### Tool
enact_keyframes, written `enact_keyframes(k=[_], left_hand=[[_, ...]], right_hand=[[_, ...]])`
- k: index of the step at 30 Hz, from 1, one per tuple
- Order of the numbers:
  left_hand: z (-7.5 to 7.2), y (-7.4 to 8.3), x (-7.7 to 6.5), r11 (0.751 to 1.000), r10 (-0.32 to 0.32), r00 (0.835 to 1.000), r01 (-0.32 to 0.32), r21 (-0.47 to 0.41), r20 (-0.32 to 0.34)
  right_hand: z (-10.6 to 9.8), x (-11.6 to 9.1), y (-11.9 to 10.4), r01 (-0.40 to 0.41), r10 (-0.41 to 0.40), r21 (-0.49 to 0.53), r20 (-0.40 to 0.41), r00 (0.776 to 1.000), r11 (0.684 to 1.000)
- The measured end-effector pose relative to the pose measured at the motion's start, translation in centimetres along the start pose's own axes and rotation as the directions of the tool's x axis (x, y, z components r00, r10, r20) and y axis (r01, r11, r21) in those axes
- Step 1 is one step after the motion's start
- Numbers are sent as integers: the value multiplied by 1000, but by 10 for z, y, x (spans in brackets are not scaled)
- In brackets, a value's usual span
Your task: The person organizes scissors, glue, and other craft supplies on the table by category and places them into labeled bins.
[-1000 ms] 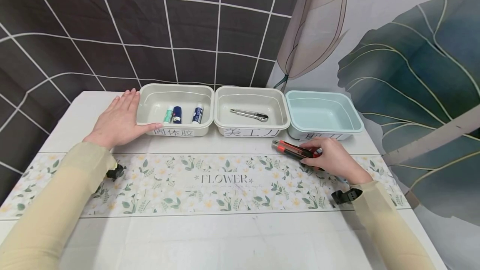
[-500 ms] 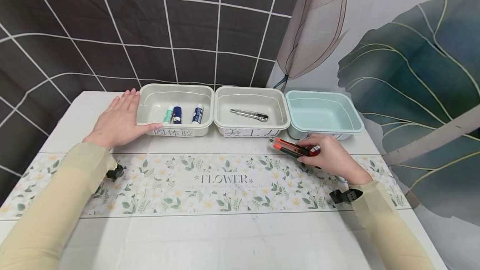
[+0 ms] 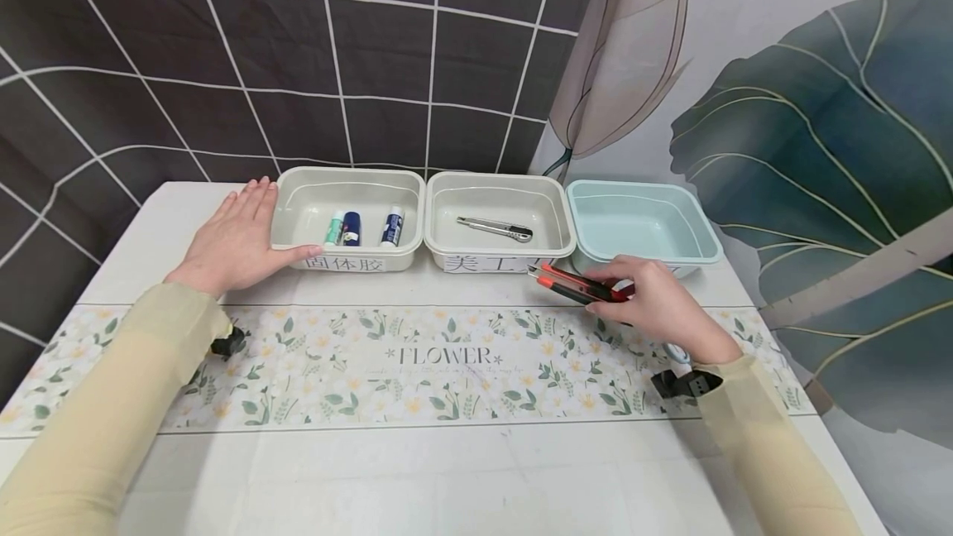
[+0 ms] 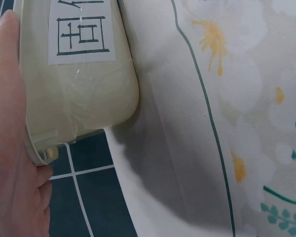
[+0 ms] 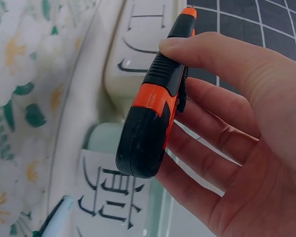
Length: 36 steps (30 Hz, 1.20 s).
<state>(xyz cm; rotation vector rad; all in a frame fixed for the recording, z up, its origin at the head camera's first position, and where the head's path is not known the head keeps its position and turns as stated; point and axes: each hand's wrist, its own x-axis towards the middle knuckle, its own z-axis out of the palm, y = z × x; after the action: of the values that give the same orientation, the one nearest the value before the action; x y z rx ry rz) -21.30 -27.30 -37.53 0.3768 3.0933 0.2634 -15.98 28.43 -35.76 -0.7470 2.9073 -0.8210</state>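
Note:
My right hand (image 3: 651, 296) pinches a red and black utility knife (image 3: 573, 282) between thumb and fingers. The knife is just in front of the middle and right bins, its tip toward the left. In the right wrist view, my thumb presses the ridged side of the utility knife (image 5: 163, 71). With straight fingers, my left hand (image 3: 237, 238) rests against the left end of the left cream bin (image 3: 417, 259), thumb along its front rim. That bin holds several glue sticks (image 3: 351, 228). A silver utility knife (image 3: 495, 227) lies in the middle cream bin (image 3: 562, 251).
On the right stands a light blue bin (image 3: 640, 226). Paper labels (image 3: 346, 264) are on the bins' fronts. A light blue, partly hidden object (image 3: 676, 352) lies on the table under my right wrist. The table (image 3: 447, 478) has a floral strip; a dark tiled-pattern curtain (image 3: 387, 48) hangs behind.
My right hand has raised the red and black utility knife slightly and shifted it a little left toward the middle bin. More of the light blue object shows. My left hand stays still.

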Motion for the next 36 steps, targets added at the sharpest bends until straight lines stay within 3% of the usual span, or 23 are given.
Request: enact_keyframes(k=[11,36], left_hand=[[0,0,-1,1000,4,1000,-4,-3,0],[-1,0,0,1000,-1,1000,1,-7,7]], right_hand=[[-6,11,-12,83,-82,3,-51,995,997],[-16,57,-29,150,-144,52,-103,984,987]])
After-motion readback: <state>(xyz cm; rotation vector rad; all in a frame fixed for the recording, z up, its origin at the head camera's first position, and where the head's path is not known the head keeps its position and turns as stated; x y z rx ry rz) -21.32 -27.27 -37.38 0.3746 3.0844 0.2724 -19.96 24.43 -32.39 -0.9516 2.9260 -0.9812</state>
